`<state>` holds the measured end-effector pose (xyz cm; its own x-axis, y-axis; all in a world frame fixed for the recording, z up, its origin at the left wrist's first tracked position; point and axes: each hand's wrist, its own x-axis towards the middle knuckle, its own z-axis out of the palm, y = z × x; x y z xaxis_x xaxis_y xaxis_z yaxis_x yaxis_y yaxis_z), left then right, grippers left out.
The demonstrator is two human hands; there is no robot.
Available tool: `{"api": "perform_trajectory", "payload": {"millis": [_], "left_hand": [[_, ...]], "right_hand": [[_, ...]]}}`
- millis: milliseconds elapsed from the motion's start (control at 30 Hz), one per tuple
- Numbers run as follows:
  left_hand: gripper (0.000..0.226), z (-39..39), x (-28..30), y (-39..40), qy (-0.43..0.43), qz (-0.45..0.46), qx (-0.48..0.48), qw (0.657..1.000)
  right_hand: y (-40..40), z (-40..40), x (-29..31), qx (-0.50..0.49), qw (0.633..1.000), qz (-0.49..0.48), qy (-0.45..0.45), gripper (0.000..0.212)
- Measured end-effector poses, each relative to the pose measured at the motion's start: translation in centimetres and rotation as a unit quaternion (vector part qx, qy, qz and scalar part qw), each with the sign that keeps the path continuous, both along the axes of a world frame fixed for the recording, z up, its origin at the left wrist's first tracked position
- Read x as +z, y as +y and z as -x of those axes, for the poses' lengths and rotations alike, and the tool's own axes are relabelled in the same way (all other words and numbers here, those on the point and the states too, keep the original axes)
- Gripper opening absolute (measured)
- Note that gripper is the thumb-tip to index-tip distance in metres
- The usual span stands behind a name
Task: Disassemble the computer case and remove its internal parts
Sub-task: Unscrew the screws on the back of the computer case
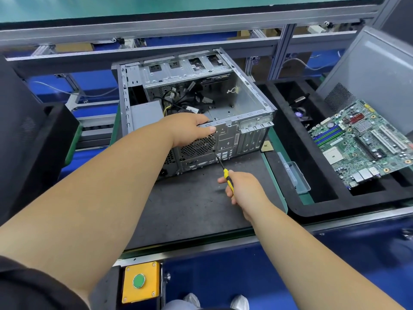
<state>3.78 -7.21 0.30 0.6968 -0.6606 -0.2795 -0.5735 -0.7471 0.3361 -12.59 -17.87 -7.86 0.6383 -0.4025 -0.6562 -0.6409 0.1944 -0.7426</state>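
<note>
Dark grey work mat [192, 211] on a blue bench, with an opened computer case [194, 108] lying on its side at the middle.

On the near top edge of the case the left hand [190, 129] grips the rear panel's rim, fingers curled over into the interior and thumb against the outside above the round fan grille [199, 145]. Just nearer on the mat, the right hand [242, 186] is closed around the yellow-and-black handle of a screwdriver [223, 168], whose black shaft slants up and left so that its tip meets the rear panel just beside the grille's lower right edge. Loose cables [178, 104] lie inside the case. To the right, a green motherboard [366, 142] rests tilted in a black foam tray [312, 206], well apart from both hands.
</note>
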Motion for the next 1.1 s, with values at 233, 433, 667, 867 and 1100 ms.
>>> {"api": "perform_trajectory", "payload": {"millis": [233,433,667,867,1100], "left_hand": [[0.049,-0.1,0.0,0.0,0.003,0.001,-0.008,1.000],[0.048,-0.3,-0.2,0.0,0.003,0.007,-0.009,1.000],[0.043,-0.5,-0.4,0.0,-0.004,0.010,-0.018,1.000],[0.041,-0.6,-0.4,0.1,-0.001,0.013,-0.017,1.000],[0.042,-0.4,-0.3,0.1,-0.005,0.010,-0.015,1.000]], "right_hand": [[-0.3,0.4,-1.6,0.010,0.990,0.120,-0.072,0.030],[-0.2,-0.3,-1.6,-0.037,0.998,-0.018,-0.052,0.015],[-1.0,-0.3,-1.5,-0.063,0.980,-0.189,-0.019,0.046],[-1.0,-0.5,-1.6,-0.039,0.993,-0.103,-0.050,0.024],[-0.5,-0.5,-2.1,0.004,0.998,0.005,-0.058,0.023]]}}
